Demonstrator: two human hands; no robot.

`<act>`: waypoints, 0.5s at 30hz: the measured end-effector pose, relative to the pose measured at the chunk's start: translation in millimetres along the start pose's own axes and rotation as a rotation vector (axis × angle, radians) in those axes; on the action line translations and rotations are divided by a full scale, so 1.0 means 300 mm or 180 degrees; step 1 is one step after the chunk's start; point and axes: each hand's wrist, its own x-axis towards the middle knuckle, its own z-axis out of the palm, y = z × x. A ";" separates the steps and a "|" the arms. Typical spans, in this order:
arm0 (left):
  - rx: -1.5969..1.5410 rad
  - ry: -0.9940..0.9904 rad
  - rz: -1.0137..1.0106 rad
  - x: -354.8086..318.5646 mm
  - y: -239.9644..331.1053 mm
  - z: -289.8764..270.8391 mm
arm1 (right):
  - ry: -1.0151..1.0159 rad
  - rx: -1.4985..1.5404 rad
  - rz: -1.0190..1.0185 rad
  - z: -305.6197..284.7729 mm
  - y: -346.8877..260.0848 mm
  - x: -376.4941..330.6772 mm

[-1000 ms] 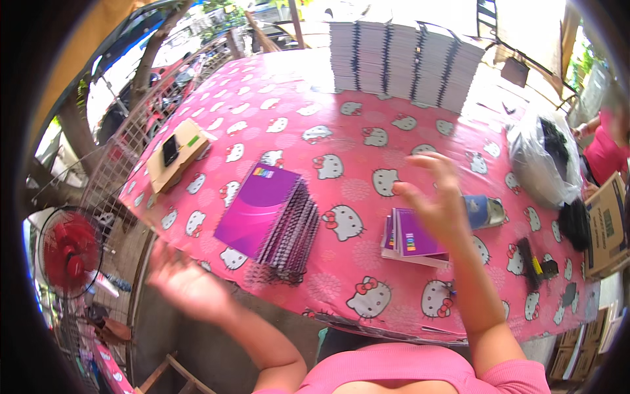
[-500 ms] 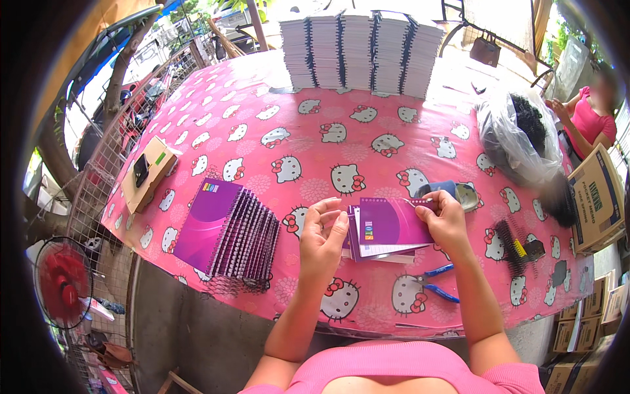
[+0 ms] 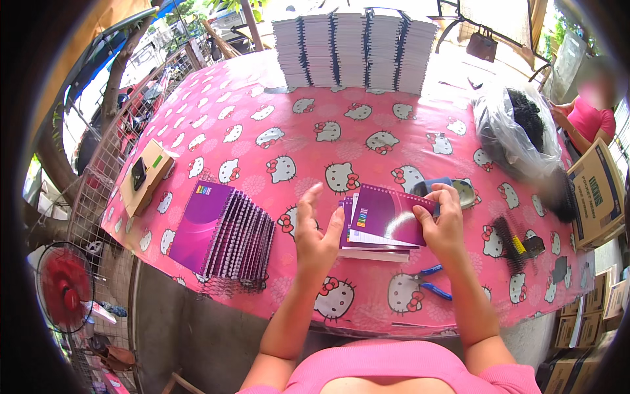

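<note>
Beyond the pliers (image 3: pixel 436 291), my right hand (image 3: pixel 448 220) grips a purple cover (image 3: pixel 386 215); left of the pliers, my left hand (image 3: pixel 316 241) spreads loosely.

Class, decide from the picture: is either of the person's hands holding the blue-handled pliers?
No, the blue-handled pliers lie on the pink patterned tablecloth, apart from both the left hand and the right hand.

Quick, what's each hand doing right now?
Left hand: open, beside the small stack; whether it touches can't be told.
Right hand: closed, holding the purple cover by its punched edge.
</note>
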 end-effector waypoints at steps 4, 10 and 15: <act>-0.0920 -0.0099 0.0436 -0.033 0.105 0.016 | -0.0569 0.2121 0.1222 -0.073 -0.135 0.003; 0.0804 -0.0609 0.1260 -0.034 0.069 0.006 | -0.0699 0.2570 0.0898 0.016 -0.106 -0.037; 0.1893 -0.0056 0.1741 -0.030 0.240 0.087 | -0.0791 0.1831 0.0716 0.034 -0.078 -0.065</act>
